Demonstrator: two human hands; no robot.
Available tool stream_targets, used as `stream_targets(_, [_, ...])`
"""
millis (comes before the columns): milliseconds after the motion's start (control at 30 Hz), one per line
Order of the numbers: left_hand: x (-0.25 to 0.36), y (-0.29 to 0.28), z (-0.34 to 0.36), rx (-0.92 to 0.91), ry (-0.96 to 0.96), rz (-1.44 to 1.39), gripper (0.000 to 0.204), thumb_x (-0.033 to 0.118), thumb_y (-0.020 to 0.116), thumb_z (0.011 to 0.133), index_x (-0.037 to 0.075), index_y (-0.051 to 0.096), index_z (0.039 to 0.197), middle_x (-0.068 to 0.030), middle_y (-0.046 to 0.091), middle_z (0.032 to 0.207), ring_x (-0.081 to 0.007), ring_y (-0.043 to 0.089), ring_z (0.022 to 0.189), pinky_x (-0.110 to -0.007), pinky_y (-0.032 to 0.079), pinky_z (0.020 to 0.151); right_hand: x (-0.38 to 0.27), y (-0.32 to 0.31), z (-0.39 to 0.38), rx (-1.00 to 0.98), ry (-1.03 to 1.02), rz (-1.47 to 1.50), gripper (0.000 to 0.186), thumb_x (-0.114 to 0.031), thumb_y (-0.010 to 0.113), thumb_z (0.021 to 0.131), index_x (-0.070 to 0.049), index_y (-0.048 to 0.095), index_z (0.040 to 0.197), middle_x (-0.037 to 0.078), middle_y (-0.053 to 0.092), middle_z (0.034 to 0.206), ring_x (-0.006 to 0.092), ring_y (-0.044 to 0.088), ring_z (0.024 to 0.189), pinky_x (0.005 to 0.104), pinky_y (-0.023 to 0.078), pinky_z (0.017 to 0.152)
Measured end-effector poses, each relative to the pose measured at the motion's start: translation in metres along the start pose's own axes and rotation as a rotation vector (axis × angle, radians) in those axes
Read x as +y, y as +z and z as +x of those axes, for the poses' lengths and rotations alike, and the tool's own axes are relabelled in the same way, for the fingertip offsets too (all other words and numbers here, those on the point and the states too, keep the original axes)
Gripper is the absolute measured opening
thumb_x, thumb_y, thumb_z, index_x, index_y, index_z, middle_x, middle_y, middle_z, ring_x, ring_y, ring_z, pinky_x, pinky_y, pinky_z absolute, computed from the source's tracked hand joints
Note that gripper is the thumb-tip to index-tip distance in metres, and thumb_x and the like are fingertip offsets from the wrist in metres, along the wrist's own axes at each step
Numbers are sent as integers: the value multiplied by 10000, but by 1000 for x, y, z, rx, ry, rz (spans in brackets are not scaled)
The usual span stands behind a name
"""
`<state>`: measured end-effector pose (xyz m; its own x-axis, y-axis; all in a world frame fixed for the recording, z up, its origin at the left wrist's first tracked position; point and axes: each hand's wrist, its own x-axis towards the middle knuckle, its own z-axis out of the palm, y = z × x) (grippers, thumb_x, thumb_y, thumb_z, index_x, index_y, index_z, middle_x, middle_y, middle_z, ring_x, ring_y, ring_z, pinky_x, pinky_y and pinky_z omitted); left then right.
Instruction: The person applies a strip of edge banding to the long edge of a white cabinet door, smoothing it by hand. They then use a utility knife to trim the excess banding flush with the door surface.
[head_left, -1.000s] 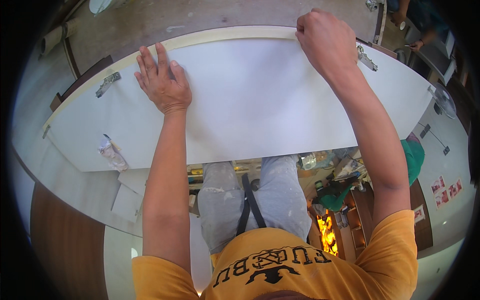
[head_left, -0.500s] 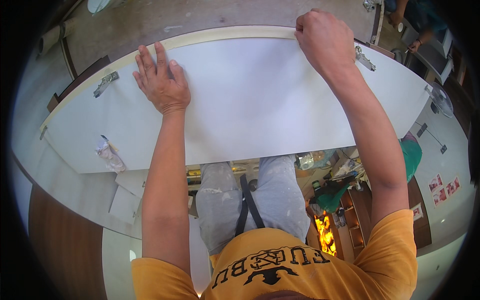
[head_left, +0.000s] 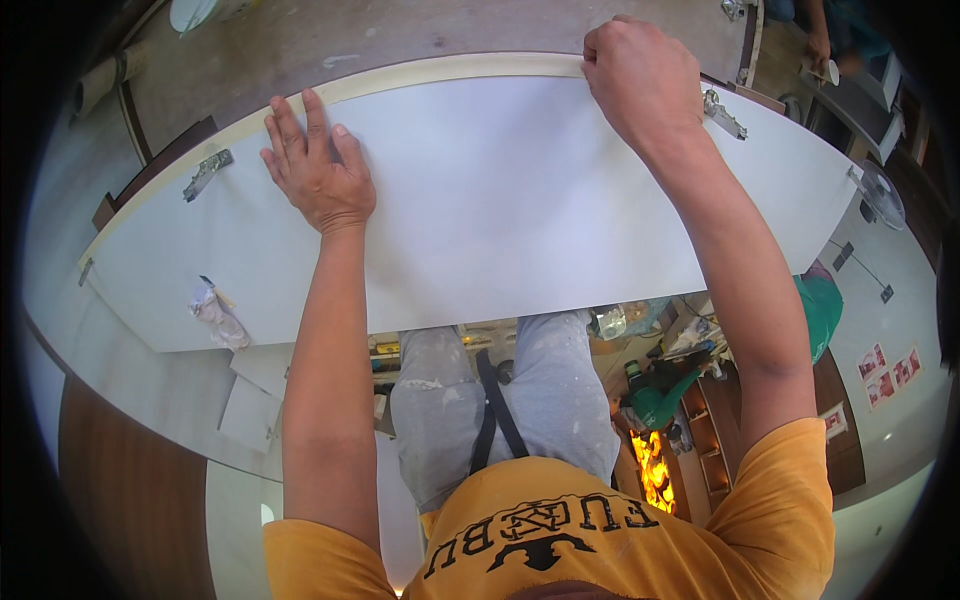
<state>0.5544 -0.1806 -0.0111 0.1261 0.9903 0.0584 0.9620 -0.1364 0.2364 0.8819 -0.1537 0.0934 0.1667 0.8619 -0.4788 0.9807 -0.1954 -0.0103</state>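
A large white board (head_left: pixel 470 200) spans the view in front of me, with a cream strip that looks like masking tape (head_left: pixel 450 68) along its curved-looking far edge. My left hand (head_left: pixel 320 165) lies flat on the board at the left, fingers spread, their tips reaching the strip. At the far edge to the right, my right hand (head_left: pixel 645 80) is closed, its thumb and fingers pinched at the right end of the strip. The pinched bit itself is mostly hidden by the fingers.
Metal clips grip the board at the left (head_left: pixel 207 175) and right (head_left: pixel 724 115). A crumpled white cloth (head_left: pixel 218 316) is at the board's near left edge. Below are cluttered tools and a green cloth-like thing (head_left: pixel 660 400). A person's hand (head_left: pixel 818 45) shows at upper right, near a white cup (head_left: pixel 831 72).
My hands keep their poses, shifted slightly left together with the clips in view. At upper right, the other person's hands have moved, and a white cup now shows there.
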Motion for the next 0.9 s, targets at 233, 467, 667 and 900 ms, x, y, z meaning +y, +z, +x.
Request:
stream_targets(233, [0,0,0,2,1,1,575,347,491,1035,274,476,1604,-74,333,1721,-331,330,1568,-554,189,1274,-1,0,0,5,-10,-6,137,-97,664,879,-55,790,911,115,741,958,355,720,842,464,589,776])
stream_targets(467, [0,0,0,-3,-2,0,572,347,494,1033,267,484,1600,-80,337,1718,-335,336,1564,-556,188,1273,0,1,1,10,-11,-6,134,-110,670,868,-63,790,907,116,745,960,361,718,850,465,586,782])
stream_targets(667, [1,-1,0,-6,-9,-3,575,348,498,1031,266,485,1599,-80,336,1719,-332,339,1564,-556,188,1273,1,0,2,-4,-3,14,137,-106,667,854,-66,787,904,119,751,947,362,716,859,462,585,784])
stream_targets(900, [1,-1,1,-1,-10,-7,574,348,496,1032,266,484,1600,-80,336,1719,-329,336,1566,-556,186,1274,0,0,3,-7,8,2,145,-94,661,842,-59,786,908,130,756,949,364,720,862,464,584,782])
